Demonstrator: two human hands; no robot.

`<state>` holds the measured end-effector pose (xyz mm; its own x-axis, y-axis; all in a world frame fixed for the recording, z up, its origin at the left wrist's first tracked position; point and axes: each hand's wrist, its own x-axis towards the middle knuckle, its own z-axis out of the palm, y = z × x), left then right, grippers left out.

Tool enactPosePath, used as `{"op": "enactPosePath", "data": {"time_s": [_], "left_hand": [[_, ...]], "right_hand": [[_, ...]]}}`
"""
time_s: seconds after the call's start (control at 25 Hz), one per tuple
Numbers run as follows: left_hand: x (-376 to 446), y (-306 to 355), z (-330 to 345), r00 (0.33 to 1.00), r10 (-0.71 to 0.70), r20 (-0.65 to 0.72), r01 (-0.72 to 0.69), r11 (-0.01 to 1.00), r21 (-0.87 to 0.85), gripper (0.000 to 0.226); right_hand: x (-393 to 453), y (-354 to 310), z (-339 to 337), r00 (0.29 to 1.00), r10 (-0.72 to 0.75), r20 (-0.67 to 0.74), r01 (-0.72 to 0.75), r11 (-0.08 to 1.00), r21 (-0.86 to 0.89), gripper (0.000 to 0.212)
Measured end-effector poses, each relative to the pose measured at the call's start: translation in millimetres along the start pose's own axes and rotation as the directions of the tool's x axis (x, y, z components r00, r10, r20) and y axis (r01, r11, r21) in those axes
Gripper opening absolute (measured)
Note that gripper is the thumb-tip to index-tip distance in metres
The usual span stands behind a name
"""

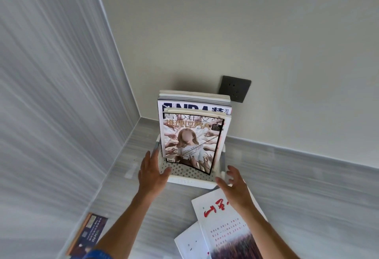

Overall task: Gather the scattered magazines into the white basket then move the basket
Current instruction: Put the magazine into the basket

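The white perforated basket (185, 173) sits on the grey floor in the corner against the wall. Several magazines stand upright in it; the front one (190, 143) shows a figure ringed by hands, and a taller one with blue letters (194, 107) stands behind it. My left hand (152, 173) is at the basket's left side, fingers straight, thumb touching the front rim. My right hand (233, 184) hovers at the basket's right front corner with fingers spread, holding nothing. A white magazine with red script (225, 230) lies on the floor under my right forearm, over another white one (189, 242).
A dark magazine (88, 234) lies on the floor at the lower left, along the striped grey wall. A black wall socket (234, 88) sits behind the basket to the right. A grey skirting band (307, 156) runs along the back wall.
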<state>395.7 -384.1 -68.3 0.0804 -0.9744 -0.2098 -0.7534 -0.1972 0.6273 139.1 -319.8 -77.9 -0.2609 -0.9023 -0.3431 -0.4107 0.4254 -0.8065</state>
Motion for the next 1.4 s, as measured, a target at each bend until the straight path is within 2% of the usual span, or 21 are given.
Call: {"op": "enactPosePath", "data": {"time_s": [0.2,0.24,0.32,0.4,0.48,0.56,0.64,0.72,0.76,0.84,0.88,0.92,1.0,1.08,1.12,1.24,1.32,1.4], "left_hand": [[-41,16,-10,0.997,0.073,-0.038,-0.069,0.993,0.093,0.075],[-57,22,-8,0.995,0.091,-0.048,-0.086,0.991,0.099,0.074],[-93,30,7,0.980,0.187,-0.075,-0.179,0.979,0.094,0.064],[-132,31,36,0.980,0.199,0.009,-0.199,0.977,0.072,0.050],[-163,30,64,0.970,0.080,0.230,-0.080,0.997,-0.008,0.047],[-181,30,88,0.913,-0.048,0.404,0.078,0.995,-0.057,0.052],[-184,35,104,0.896,-0.162,0.414,0.261,0.946,-0.194,0.054],[-180,43,106,0.858,-0.284,0.428,0.462,0.791,-0.401,0.058],[-177,45,107,0.827,-0.334,0.452,0.537,0.706,-0.462,0.060],[-173,44,111,0.771,-0.396,0.499,0.633,0.564,-0.530,0.062],[-176,44,113,0.752,-0.407,0.518,0.656,0.528,-0.539,0.060],[-180,44,116,0.747,-0.413,0.520,0.661,0.537,-0.524,0.058],[-189,49,123,0.787,-0.371,0.492,0.595,0.666,-0.450,0.053],[-197,61,126,0.844,-0.289,0.452,0.506,0.709,-0.491,0.048],[-199,69,124,0.875,-0.237,0.422,0.463,0.663,-0.589,0.048],[-193,92,104,0.943,-0.128,0.307,0.333,0.378,-0.864,0.049],[-184,103,79,0.982,-0.007,0.190,0.180,0.357,-0.917,0.041],[-174,113,53,0.994,0.066,0.081,0.047,0.415,-0.908,0.037]], "right_hand": [[-45,13,-11,1.000,0.024,-0.004,-0.024,1.000,0.020,0.057],[-60,24,-15,1.000,0.008,-0.010,-0.008,0.998,-0.059,0.056],[-87,55,-23,1.000,-0.005,-0.019,-0.003,0.920,-0.391,0.057],[-106,82,-32,0.991,0.108,-0.079,-0.134,0.788,-0.601,0.071],[-113,97,-39,0.967,0.223,-0.125,-0.250,0.715,-0.654,0.091],[-108,104,-50,0.966,0.218,-0.141,-0.257,0.719,-0.645,0.098],[-99,106,-66,0.960,0.234,-0.156,-0.280,0.736,-0.616,0.085],[-93,107,-80,0.968,0.207,-0.143,-0.251,0.740,-0.624,0.057],[-95,110,-84,0.975,0.164,-0.148,-0.220,0.780,-0.586,0.043],[-107,120,-87,0.974,0.104,-0.199,-0.163,0.936,-0.311,0.023],[-116,126,-89,0.967,0.107,-0.230,-0.150,0.972,-0.182,0.024],[-125,132,-92,0.960,0.100,-0.260,-0.127,0.988,-0.088,0.026],[-138,140,-99,0.968,0.084,-0.235,-0.067,0.994,0.082,0.027],[-144,133,-113,0.994,0.036,-0.103,-0.001,0.946,0.324,0.028],[-145,124,-121,0.999,-0.008,-0.037,0.022,0.915,0.404,0.028],[-137,91,-138,0.991,-0.130,0.036,0.093,0.856,0.509,0.032],[-130,67,-143,0.988,-0.156,-0.001,0.133,0.840,0.527,0.037],[-121,43,-143,0.986,-0.168,-0.017,0.153,0.845,0.512,0.039]]}}
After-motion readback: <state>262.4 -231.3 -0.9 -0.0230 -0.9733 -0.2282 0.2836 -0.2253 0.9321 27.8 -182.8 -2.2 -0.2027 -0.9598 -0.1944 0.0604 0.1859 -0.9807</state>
